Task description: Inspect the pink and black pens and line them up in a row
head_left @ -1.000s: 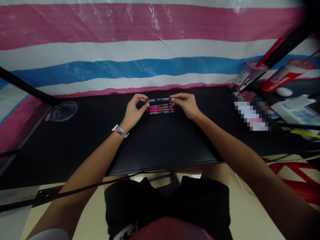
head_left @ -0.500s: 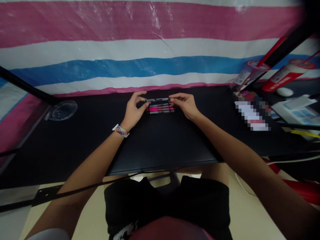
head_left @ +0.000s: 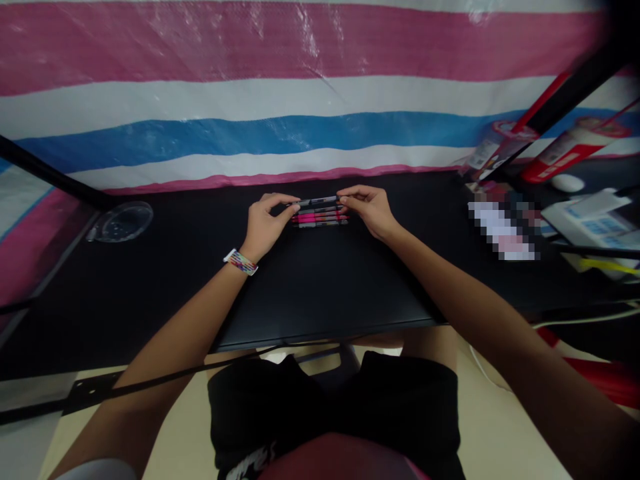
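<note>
Several pens lie side by side, left to right, on the black table [head_left: 320, 280]. Among them is a pink pen [head_left: 311, 218], with a grey pen [head_left: 320, 225] nearest me. The farthest is a dark pen [head_left: 324, 200] with a grey section. My left hand [head_left: 265, 223] pinches its left end between thumb and forefinger. At its right end, my right hand [head_left: 369, 210] is closed with thumb and fingertips on the pen. The fingers partly hide both ends of the row.
A clear plastic lid [head_left: 123, 222] lies at the left. To the right stand a cup with a red straw [head_left: 503, 148] and a red-and-white cup [head_left: 570, 153], near a white egg-shaped object [head_left: 568, 183] and some papers. A striped plastic sheet [head_left: 300, 100] hangs behind the table.
My left forefinger has come down onto the left end of the dark pen, closing the pinch with the thumb. My right hand has stayed in place.
</note>
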A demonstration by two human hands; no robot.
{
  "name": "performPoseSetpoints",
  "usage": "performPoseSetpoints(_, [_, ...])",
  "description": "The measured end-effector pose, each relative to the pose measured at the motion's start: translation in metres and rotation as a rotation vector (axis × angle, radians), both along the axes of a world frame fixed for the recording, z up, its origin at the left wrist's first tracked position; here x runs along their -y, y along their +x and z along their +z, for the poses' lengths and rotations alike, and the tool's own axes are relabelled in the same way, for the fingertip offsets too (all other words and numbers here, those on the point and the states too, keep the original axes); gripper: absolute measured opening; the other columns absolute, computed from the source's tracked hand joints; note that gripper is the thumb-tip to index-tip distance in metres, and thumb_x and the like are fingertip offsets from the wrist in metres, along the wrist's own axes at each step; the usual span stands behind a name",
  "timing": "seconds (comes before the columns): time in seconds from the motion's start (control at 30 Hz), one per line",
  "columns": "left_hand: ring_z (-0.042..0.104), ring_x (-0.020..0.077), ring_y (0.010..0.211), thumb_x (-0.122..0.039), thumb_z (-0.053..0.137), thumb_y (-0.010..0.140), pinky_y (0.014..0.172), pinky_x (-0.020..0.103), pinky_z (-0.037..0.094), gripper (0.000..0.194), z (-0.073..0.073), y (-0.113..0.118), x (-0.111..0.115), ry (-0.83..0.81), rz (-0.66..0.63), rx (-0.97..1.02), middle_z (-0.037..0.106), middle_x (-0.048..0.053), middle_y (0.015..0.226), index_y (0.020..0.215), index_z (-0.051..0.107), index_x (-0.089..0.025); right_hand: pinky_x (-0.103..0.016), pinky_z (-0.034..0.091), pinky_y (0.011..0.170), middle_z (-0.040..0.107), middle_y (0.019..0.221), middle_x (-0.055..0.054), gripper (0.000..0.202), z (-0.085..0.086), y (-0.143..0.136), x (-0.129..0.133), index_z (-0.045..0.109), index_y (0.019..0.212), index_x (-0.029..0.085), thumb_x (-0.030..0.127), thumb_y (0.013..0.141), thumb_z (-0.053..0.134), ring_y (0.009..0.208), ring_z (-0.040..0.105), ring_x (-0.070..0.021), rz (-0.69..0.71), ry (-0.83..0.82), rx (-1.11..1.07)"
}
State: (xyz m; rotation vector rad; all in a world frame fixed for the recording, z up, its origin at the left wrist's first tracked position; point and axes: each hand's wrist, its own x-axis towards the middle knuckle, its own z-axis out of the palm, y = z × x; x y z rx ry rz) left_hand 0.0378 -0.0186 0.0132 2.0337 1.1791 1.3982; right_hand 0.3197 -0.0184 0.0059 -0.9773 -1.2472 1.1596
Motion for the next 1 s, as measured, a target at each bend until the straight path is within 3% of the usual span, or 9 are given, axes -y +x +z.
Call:
performPoseSetpoints(0.13, [0.079, 0.0263, 0.104, -0.033, 0.084, 0.097, 0.104, 0.048, 0.062, 0.009, -0.001, 0.001, 0.000, -0.024, -0.011, 0.061, 0.089, 0.004, 0.108, 0.104, 0.089, -0.029, -0.048, 0.066, 0.098, 0.081, 0.095, -0.005, 0.033, 0.009, 0.001, 0.005, 0.085, 0.112, 0.027, 0.045, 0.085, 0.084, 0.087, 0.074, -0.0241, 0.146, -0.144, -0.098])
performPoseSetpoints(0.27, [0.079, 0.0258, 0.106, -0.032, 0.084, 0.097, 0.106, 0.047, 0.062, 0.010, -0.001, 0.002, 0.000, -0.024, -0.013, 0.076, 0.088, 0.005, 0.110, 0.105, 0.088, -0.028, -0.047, 0.068, 0.098, 0.083, 0.108, -0.012, 0.047, 0.017, 0.003, 0.007, 0.082, 0.125, 0.021, 0.049, 0.091, 0.065, 0.098, 0.076, -0.0277, 0.290, -0.260, -0.203])
performPoseSetpoints(0.53, [0.079, 0.0256, 0.104, -0.032, 0.084, 0.097, 0.103, 0.045, 0.062, 0.012, 0.002, 0.002, 0.002, 0.000, -0.015, 0.078, 0.088, 0.005, 0.110, 0.107, 0.088, -0.027, -0.041, 0.071, 0.096, 0.085, 0.109, -0.011, 0.042, 0.018, 0.001, 0.010, 0.081, 0.124, 0.020, 0.039, 0.086, 0.079, 0.098, 0.077, -0.0248, 0.248, -0.250, -0.211])
performPoseSetpoints(0.7, [0.079, 0.0254, 0.102, -0.031, 0.085, 0.097, 0.103, 0.046, 0.062, 0.011, 0.004, 0.002, 0.003, 0.005, 0.003, 0.067, 0.088, 0.004, 0.108, 0.106, 0.089, -0.029, -0.044, 0.070, 0.104, 0.085, 0.119, -0.012, 0.045, 0.019, 0.002, 0.010, 0.082, 0.128, 0.021, 0.046, 0.091, 0.070, 0.107, 0.079, -0.0277, 0.282, -0.266, -0.238])
performPoseSetpoints(0.83, [0.079, 0.0256, 0.102, -0.031, 0.085, 0.096, 0.103, 0.046, 0.062, 0.011, 0.004, 0.003, 0.004, 0.010, -0.003, 0.063, 0.088, 0.004, 0.107, 0.105, 0.089, -0.029, -0.042, 0.068, 0.108, 0.084, 0.112, -0.011, 0.044, 0.017, 0.002, 0.008, 0.080, 0.126, 0.021, 0.042, 0.088, 0.074, 0.105, 0.080, -0.0263, 0.233, -0.241, -0.203])
performPoseSetpoints(1.0, [0.079, 0.0258, 0.102, -0.034, 0.085, 0.097, 0.102, 0.046, 0.062, 0.011, 0.003, 0.003, 0.004, 0.012, 0.000, 0.040, 0.088, 0.003, 0.106, 0.105, 0.089, -0.030, -0.046, 0.071, 0.101, 0.085, 0.113, -0.012, 0.049, 0.020, 0.003, 0.008, 0.080, 0.128, 0.021, 0.054, 0.093, 0.068, 0.111, 0.080, -0.0298, 0.227, -0.245, -0.187])
